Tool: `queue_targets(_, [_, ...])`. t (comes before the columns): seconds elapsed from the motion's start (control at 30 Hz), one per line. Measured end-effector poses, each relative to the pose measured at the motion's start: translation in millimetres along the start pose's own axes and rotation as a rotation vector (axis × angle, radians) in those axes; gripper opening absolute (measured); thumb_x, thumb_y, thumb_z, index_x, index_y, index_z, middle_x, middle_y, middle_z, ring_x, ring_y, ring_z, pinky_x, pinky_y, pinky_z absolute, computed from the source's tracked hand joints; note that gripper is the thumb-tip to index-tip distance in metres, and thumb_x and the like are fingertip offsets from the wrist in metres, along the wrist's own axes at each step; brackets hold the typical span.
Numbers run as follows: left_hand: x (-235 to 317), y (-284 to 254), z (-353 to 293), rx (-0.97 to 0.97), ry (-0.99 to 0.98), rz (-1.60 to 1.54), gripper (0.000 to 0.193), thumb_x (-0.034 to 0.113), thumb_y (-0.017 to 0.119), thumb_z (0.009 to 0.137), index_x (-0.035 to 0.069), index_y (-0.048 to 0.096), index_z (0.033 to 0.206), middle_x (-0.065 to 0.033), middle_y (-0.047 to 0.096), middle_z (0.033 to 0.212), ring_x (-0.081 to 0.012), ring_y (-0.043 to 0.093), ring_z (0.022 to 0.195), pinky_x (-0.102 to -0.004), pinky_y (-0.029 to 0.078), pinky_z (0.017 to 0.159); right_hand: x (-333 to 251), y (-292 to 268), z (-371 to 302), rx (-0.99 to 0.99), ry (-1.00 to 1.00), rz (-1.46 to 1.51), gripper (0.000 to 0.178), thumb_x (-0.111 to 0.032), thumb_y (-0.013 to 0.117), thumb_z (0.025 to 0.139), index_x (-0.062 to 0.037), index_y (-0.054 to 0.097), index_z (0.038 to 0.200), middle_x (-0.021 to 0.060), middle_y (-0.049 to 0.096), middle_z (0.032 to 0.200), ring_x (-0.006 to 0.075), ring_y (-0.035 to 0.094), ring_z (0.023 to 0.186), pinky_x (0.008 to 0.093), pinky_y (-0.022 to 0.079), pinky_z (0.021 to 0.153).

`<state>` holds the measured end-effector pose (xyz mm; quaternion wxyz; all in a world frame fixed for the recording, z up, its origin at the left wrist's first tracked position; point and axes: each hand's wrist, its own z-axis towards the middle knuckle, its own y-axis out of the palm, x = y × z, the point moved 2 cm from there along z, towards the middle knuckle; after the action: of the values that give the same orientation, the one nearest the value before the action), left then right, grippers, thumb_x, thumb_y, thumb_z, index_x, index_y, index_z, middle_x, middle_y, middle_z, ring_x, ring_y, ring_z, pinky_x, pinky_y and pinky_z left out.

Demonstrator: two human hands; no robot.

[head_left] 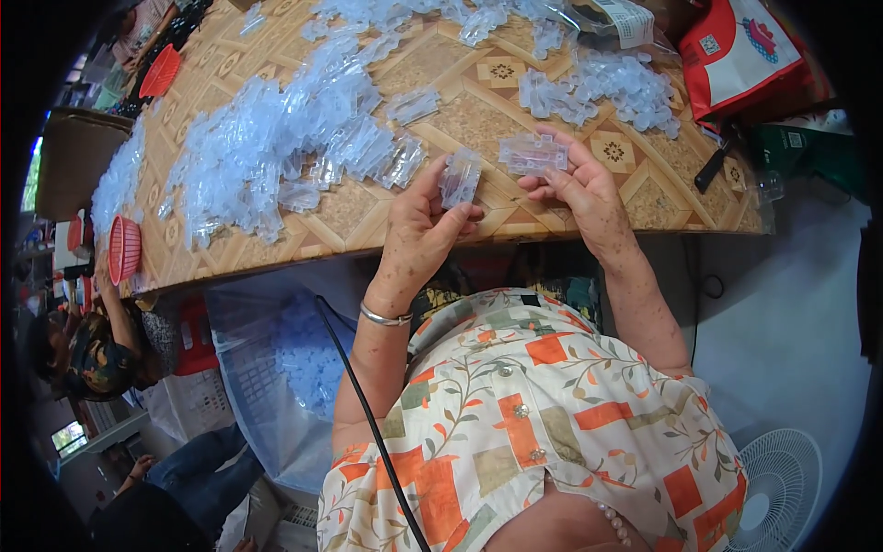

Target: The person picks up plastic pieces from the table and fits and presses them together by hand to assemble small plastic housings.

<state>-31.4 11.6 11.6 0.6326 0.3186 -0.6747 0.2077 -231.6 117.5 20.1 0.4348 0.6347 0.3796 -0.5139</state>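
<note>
Near the table's front edge, my left hand [425,228] is closed on a clear plastic piece [460,178], flat and roughly rectangular. To its right, my right hand [589,195] pinches another clear plastic piece [533,155] between thumb and fingers, its long side pointing left. The two pieces are apart, both held just over the patterned table [515,216]. A large heap of similar clear pieces [248,147] spreads to the left of my left hand. Beyond my right hand lies a smaller pile of clear pieces [625,87].
A red and white bag [745,55] and a black-handled tool [713,169] are at the table's right. Red baskets [125,248] stand at the left edge, near other people. Below, a lined bin [248,368] holds bluish clear pieces. A white fan [777,488] stands lower right.
</note>
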Motion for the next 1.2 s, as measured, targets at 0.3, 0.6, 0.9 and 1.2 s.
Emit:
queue_targets(0.3, [-1.0,1.9,10.9,0.038,0.075,0.281,0.059,-0.002,0.060,0.097,-0.001,0.039,0.151,-0.0084,0.066,0.110,-0.0111,0.068,0.088,-0.0242,0.059,0.076,7.2,-5.4,-1.7,0.031,0.034,0.020,0.051,-0.010,0.053,0.103,-0.0029,0.040,0.151,0.0101,0.068,0.114,0.0118,0.068,0.096,0.0250,0.056,0.083])
queue_targets(0.6, [-1.8,2.7,15.4,0.040,0.098,0.361,0.052,-0.003,0.061,0.095,-0.001,0.048,0.146,-0.0109,0.062,0.115,-0.0111,0.067,0.085,-0.0246,0.059,0.075,8.7,-7.2,-1.5,0.046,0.033,0.082,0.049,-0.011,0.053,0.103,-0.0028,0.042,0.150,0.0077,0.067,0.109,0.0103,0.067,0.092,0.0244,0.055,0.081])
queue_targets(0.9, [-4.3,0.9,14.4,0.122,0.315,0.621,0.052,-0.002,0.068,0.091,-0.001,0.053,0.140,-0.0117,0.062,0.116,-0.0091,0.066,0.079,-0.0231,0.057,0.066,11.8,-8.7,-1.5,0.103,0.016,0.138,0.048,-0.006,0.053,0.101,-0.0017,0.043,0.148,0.0077,0.069,0.100,0.0095,0.067,0.086,0.0229,0.056,0.076])
queue_targets(1.2, [16.7,-2.0,4.3,0.331,0.513,0.768,0.054,-0.003,0.074,0.081,0.001,0.060,0.132,-0.0154,0.063,0.119,-0.0157,0.065,0.075,-0.0258,0.055,0.065,13.9,-6.9,-1.1,0.100,0.002,0.068,0.052,-0.011,0.055,0.102,-0.0059,0.040,0.152,0.0072,0.070,0.097,0.0097,0.067,0.086,0.0247,0.055,0.081])
